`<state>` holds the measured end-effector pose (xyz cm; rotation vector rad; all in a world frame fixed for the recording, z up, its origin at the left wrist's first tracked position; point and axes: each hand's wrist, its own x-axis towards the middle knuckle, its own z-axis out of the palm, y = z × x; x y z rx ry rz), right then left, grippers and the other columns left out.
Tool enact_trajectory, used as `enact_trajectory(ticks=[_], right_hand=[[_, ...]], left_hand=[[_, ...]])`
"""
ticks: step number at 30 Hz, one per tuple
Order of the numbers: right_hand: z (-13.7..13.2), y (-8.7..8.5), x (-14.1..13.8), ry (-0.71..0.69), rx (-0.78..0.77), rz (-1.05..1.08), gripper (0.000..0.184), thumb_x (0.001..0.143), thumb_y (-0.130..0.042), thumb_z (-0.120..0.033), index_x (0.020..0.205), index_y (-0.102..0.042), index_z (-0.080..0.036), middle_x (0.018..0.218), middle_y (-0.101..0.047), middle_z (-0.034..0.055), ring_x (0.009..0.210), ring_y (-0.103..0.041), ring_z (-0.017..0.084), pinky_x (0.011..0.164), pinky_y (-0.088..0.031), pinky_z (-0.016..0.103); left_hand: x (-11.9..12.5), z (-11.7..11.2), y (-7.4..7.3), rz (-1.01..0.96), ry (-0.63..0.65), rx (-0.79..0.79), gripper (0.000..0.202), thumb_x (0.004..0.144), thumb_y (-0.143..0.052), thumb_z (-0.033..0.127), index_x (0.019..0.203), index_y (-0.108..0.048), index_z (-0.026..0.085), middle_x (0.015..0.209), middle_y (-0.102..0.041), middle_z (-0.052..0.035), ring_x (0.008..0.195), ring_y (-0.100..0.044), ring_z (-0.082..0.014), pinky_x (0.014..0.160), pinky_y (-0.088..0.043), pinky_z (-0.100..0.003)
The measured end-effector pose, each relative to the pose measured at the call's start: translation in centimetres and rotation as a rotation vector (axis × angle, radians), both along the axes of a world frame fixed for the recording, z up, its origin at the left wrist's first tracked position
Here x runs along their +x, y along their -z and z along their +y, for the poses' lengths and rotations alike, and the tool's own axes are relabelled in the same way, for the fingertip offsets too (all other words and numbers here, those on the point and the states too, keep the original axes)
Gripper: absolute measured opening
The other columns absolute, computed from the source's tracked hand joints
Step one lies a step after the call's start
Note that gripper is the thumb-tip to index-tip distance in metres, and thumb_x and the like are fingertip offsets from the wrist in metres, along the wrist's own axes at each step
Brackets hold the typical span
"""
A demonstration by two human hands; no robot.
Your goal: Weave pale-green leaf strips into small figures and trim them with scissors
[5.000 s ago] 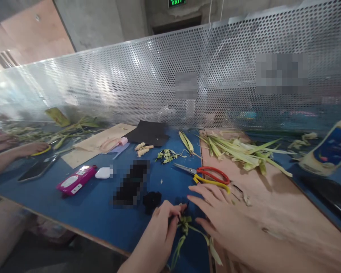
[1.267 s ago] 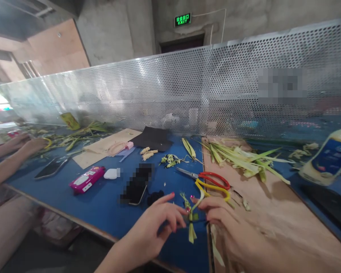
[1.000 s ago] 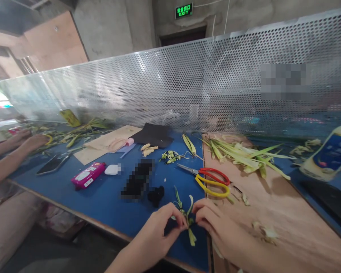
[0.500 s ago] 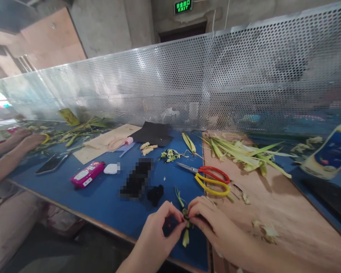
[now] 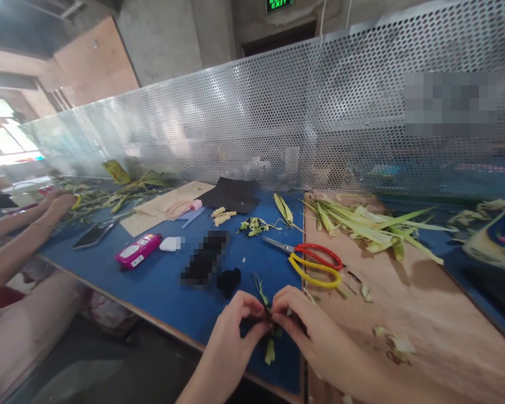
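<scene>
Between my two hands is a small bundle of green plant strips (image 5: 270, 350), its thin ends pointing away from me and a wider leafy end toward me. My left hand (image 5: 239, 331) pinches its middle from the left. From the right, my right hand (image 5: 303, 322) pinches the same spot, fingertips almost meeting; the exact grip point is hidden by the fingers. Just beyond lie scissors (image 5: 317, 264) with one red and one yellow handle, blades pointing left. A black fuzzy clump (image 5: 228, 280) rests to the left of the bundle.
Long green leaves (image 5: 374, 224) lie on a wooden board (image 5: 446, 314) at right. A pink device (image 5: 138, 251), a phone (image 5: 95, 233) and brown paper (image 5: 168, 202) occupy the blue table's left. A perforated metal screen (image 5: 252, 118) stands behind. Another person's hands (image 5: 56, 205) work at far left.
My view has tilted and shifted slightly to the left. Both hands stay on the plant bundle, with their fingertips drawn closer together around it.
</scene>
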<state>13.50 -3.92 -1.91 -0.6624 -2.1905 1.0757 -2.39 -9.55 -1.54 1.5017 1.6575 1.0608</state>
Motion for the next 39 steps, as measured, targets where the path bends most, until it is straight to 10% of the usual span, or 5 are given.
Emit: enact_trajectory(ticks=[33,39], right_hand=[[-0.4,0.6,0.1,0.049,0.264,-0.038,0.009,0.081,-0.051,-0.012,0.075,-0.051,-0.019,0.078,-0.05,0.0006,0.067,-0.049,0.011,0.059,-0.041,0.023],[-0.4,0.7,0.2,0.032,0.281,-0.053,0.023,0.081,-0.05,-0.01,0.1,-0.054,-0.022,0.087,-0.05,0.0015,0.072,-0.05,0.012,0.062,-0.044,0.023]], left_hand=[[-1.0,-0.7,-0.6,-0.099,0.152,0.065,0.014,0.076,-0.055,0.023,0.081,-0.065,0.014,0.079,-0.068,-0.0044,0.076,-0.061,-0.017,0.071,-0.046,-0.026],[-1.1,-1.2,-1.0,-0.134,0.178,0.052,0.027,0.082,-0.049,0.033,0.098,-0.058,0.013,0.072,-0.067,-0.0033,0.071,-0.06,-0.0157,0.066,-0.044,-0.025]])
